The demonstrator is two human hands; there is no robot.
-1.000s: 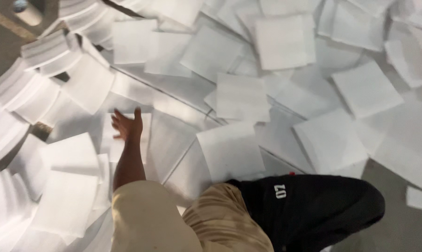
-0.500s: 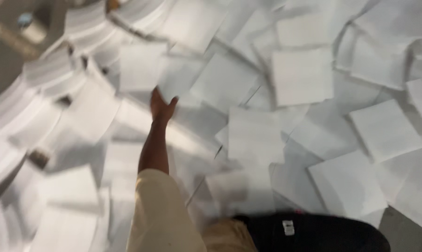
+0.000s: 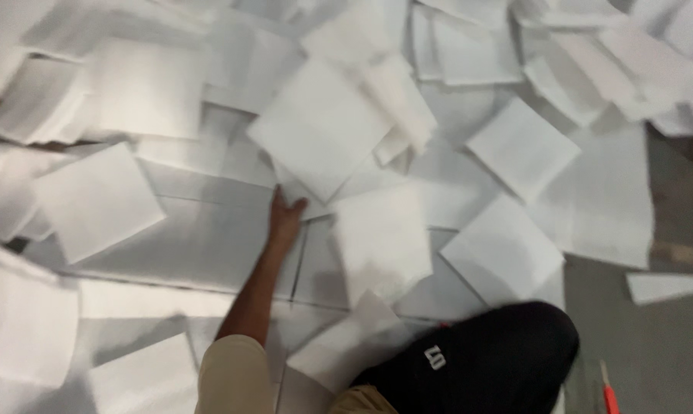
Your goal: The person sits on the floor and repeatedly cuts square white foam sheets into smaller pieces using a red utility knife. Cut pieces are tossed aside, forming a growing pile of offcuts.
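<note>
While the white foam sheet [image 3: 320, 126] is lying tilted atop the scattered sheets [image 3: 515, 146] on the floor [image 3: 645, 345], I am seeing my left hand [image 3: 285, 215] touching its lower corner; grip state: cannot tell. My black-clad knee [image 3: 484, 360] is resting nearby.

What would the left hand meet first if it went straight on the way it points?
The left hand points up the picture and already reaches the lower corner of a tilted white square sheet; that sheet comes first, probably, though blur hides whether they touch.
</note>
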